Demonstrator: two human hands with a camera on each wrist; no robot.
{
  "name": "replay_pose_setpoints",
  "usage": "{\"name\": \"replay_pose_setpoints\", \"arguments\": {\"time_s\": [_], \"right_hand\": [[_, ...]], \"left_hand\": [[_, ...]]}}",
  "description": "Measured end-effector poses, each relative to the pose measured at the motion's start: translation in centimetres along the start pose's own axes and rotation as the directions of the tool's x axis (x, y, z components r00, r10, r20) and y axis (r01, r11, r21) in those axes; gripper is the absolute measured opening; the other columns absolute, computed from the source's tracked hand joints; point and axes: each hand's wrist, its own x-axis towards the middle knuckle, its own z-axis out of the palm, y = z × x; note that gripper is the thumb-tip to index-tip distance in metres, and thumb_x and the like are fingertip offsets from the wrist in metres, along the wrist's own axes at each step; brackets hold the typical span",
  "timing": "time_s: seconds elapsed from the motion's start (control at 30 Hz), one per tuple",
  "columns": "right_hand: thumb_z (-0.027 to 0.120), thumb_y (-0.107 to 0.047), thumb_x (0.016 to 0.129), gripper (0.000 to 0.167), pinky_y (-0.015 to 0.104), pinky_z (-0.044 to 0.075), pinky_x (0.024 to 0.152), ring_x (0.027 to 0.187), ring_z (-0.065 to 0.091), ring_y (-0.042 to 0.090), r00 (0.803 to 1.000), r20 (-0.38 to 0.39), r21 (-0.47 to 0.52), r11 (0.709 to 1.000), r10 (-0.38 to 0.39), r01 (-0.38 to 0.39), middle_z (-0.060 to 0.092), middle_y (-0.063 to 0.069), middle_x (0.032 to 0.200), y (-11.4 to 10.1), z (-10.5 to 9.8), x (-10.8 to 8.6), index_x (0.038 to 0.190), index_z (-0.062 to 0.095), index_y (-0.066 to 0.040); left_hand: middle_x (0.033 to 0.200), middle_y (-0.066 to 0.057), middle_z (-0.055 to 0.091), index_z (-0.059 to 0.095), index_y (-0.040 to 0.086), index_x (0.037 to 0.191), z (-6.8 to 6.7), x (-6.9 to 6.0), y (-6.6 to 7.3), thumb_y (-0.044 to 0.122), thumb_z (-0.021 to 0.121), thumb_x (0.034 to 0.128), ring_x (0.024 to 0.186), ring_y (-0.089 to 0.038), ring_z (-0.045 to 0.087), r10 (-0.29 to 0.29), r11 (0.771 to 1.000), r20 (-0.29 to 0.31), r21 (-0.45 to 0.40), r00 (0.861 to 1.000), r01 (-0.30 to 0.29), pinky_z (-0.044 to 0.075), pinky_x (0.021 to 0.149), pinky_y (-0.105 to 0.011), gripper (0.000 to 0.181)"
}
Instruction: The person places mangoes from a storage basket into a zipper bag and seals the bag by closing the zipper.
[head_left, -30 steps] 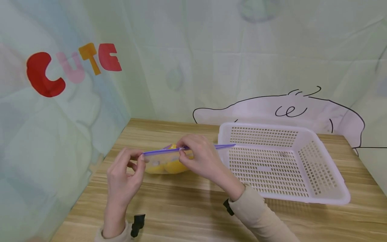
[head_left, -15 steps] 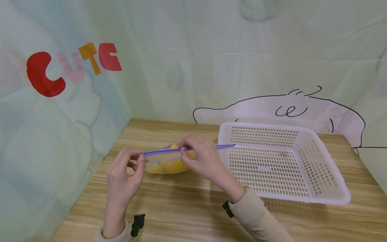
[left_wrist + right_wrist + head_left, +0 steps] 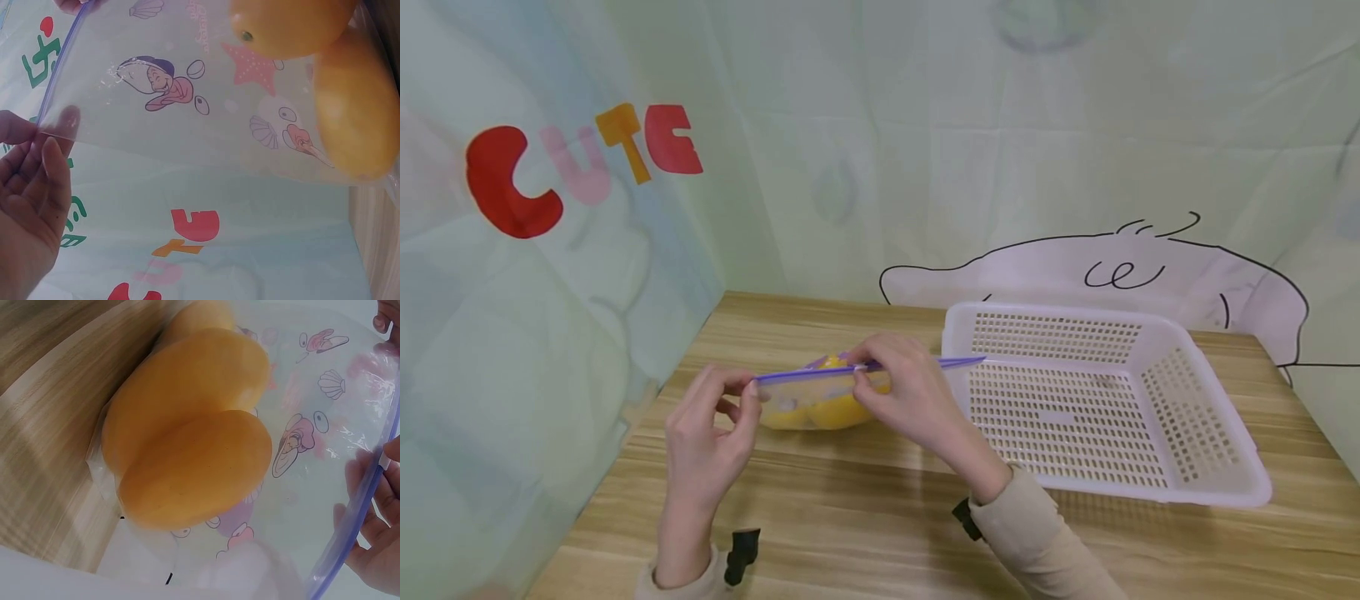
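Desk (image 3: 850, 517); white basket (image 3: 1057, 418) near its far right corner. Toward the left edge, a clear bag (image 3: 793, 392) contains yellow fruits (image 3: 194, 478). Left hand (image 3: 711, 433): fingers clamped on one end of the zip strip (image 3: 805, 374). Right hand (image 3: 913, 387): fingers pinching its slider (image 3: 859, 367). Probable step: sealing; next calls for drawing the slider rightward, strip taut.

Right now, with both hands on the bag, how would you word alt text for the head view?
A person's left hand pinches one end of the purple zip strip of a clear bag of yellow fruit; the right hand pinches the strip near its middle. To the right, a pale perforated basket stands on a wood-grain table.
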Motion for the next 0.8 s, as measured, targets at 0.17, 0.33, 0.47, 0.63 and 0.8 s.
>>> {"name": "replay_pose_setpoints", "arguments": {"time_s": [0.17,0.33,0.47,0.63,0.8], "right_hand": [[0.063,-0.014,0.082,0.016,0.032,0.049,0.092,0.089,0.066,0.006,1.0,-0.004,0.005,1.0,0.007,-0.007,0.071,-0.007,0.096,0.14,-0.06,-0.1,0.096,0.069,-0.017],[0.062,-0.013,0.082,0.016,0.032,0.049,0.091,0.088,0.066,0.006,1.0,-0.005,0.007,1.0,0.015,-0.015,0.071,-0.007,0.096,0.24,-0.11,-0.2,0.095,0.069,-0.017],[0.063,-0.012,0.081,0.016,0.033,0.049,0.092,0.087,0.066,0.007,1.0,-0.002,0.004,1.0,0.02,-0.02,0.071,-0.007,0.095,0.28,-0.16,-0.25,0.095,0.068,-0.017],[0.063,-0.012,0.081,0.015,0.033,0.049,0.091,0.087,0.066,0.008,1.0,-0.001,-0.005,1.0,0.011,-0.011,0.071,-0.006,0.095,0.35,-0.25,-0.25,0.095,0.068,-0.016],[0.062,-0.012,0.081,0.015,0.033,0.05,0.09,0.086,0.067,0.008,1.0,-0.002,-0.014,1.0,0.014,-0.014,0.071,-0.005,0.094,0.55,-0.37,-0.33,0.095,0.068,-0.016]], "left_hand": [[0.075,-0.009,0.062,0.064,-0.006,0.086,0.01,-0.03,-0.01,-0.008,0.059,0.0804,0.074,0.009,0.052,0.0,1.0,-0.001,0.002,1.0,0.0,0.044,0.056,-0.007,0.008],[0.074,-0.009,0.062,0.064,-0.005,0.085,0.0,-0.04,0.03,-0.009,0.059,0.0792,0.072,0.008,0.051,0.0,1.0,-0.005,0.01,1.0,0.0,0.044,0.056,-0.007,0.008],[0.074,-0.009,0.063,0.064,-0.005,0.084,-0.04,-0.06,0.07,-0.01,0.059,0.078,0.071,0.008,0.051,0.0,1.0,-0.007,0.009,1.0,0.0,0.044,0.056,-0.007,0.009],[0.074,-0.009,0.063,0.063,-0.005,0.083,-0.07,-0.05,-0.02,-0.009,0.059,0.0783,0.073,0.009,0.052,0.004,1.0,-0.015,0.013,1.0,-0.004,0.044,0.056,-0.007,0.007],[0.074,-0.009,0.063,0.063,-0.005,0.082,-0.02,0.03,-0.06,-0.009,0.059,0.0784,0.071,0.008,0.051,0.01,1.0,-0.015,0.016,1.0,-0.01,0.044,0.056,-0.008,0.007]]}}
